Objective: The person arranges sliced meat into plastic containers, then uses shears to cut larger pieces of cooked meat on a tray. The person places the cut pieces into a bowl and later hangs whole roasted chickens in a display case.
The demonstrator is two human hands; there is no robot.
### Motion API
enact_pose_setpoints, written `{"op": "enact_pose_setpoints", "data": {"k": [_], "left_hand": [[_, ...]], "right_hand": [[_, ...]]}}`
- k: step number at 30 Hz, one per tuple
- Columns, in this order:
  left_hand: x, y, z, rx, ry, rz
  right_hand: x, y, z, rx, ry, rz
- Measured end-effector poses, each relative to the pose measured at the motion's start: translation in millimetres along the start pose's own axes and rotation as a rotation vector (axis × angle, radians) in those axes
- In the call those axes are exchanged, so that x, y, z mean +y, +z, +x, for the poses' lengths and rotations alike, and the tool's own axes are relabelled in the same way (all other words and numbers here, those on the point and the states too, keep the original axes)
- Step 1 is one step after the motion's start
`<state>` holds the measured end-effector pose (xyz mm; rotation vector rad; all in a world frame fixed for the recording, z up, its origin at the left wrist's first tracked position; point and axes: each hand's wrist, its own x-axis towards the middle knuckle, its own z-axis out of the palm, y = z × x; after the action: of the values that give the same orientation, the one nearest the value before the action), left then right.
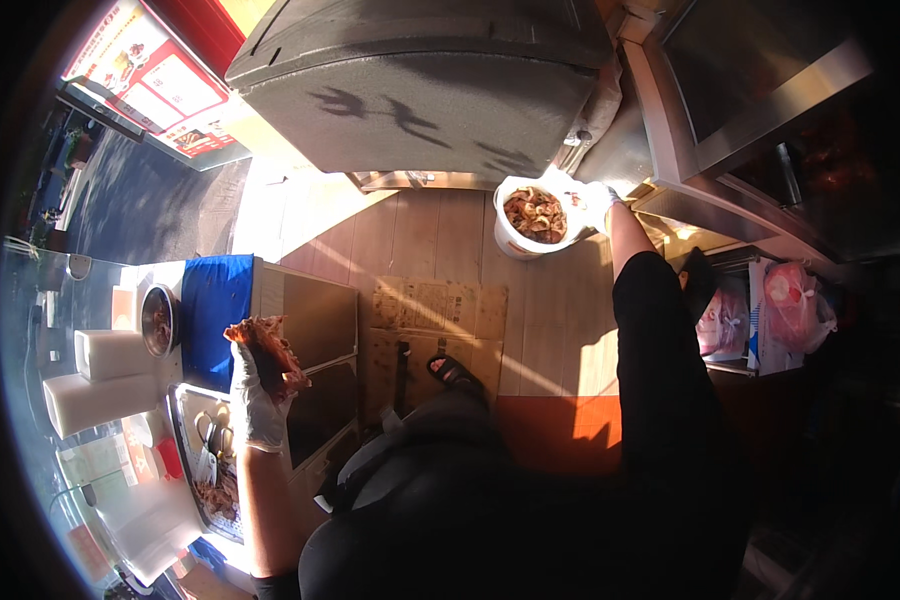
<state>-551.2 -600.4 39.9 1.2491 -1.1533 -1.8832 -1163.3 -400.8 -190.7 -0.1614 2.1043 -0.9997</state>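
My left hand [256, 412], in a pale thin glove, holds a large piece of reddish-brown cooked meat [271, 356] above the counter's edge. Far from it, my right hand [601, 204], also gloved, reaches out at the rim of a white plastic bucket [516, 241]; strong glare hides its fingers, so its grip cannot be told. Brown pieces of food [536, 214] fill the bucket. Beside my left forearm lies a metal tray [187, 450] with scissors [211, 446] and shredded meat [219, 496]. A round metal bowl [159, 321] with dark food stands near a blue cloth [216, 311].
White foam boxes [109, 397] are stacked at the left by a glass pane. A grey covered block [427, 105] stands ahead. Flattened cardboard [439, 311] lies on the wooden floor under my sandalled foot [454, 371]. Tied plastic bags [793, 300] sit in boxes at the right.
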Motion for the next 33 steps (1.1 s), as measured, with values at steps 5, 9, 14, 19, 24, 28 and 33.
{"op": "enact_pose_setpoints", "data": {"k": [5,9,14,19,24,28,33], "left_hand": [[-5,-83,-23,0.272,0.114,-0.394],[-4,-151,-64,0.402,0.109,-0.345],[-63,-271,-113,0.676,0.183,-0.519],[-126,-376,-162,0.76,0.195,-0.882],[-150,-404,-185,1.182,0.154,-0.685],[-194,-474,-201,1.162,0.048,-0.684],[-193,-496,-206,1.143,0.005,-0.468]], "right_hand": [[-39,-1,33,0.163,0.035,-0.794],[-94,7,-26,0.35,0.005,-0.843],[-86,60,-34,0.218,-0.405,-0.987],[-47,276,-104,-0.348,-0.74,-0.615],[-121,498,-379,-0.907,-1.284,-0.524],[-107,675,-467,-0.846,-1.802,-0.606],[-90,773,-507,-0.532,-1.961,-1.214]]}}
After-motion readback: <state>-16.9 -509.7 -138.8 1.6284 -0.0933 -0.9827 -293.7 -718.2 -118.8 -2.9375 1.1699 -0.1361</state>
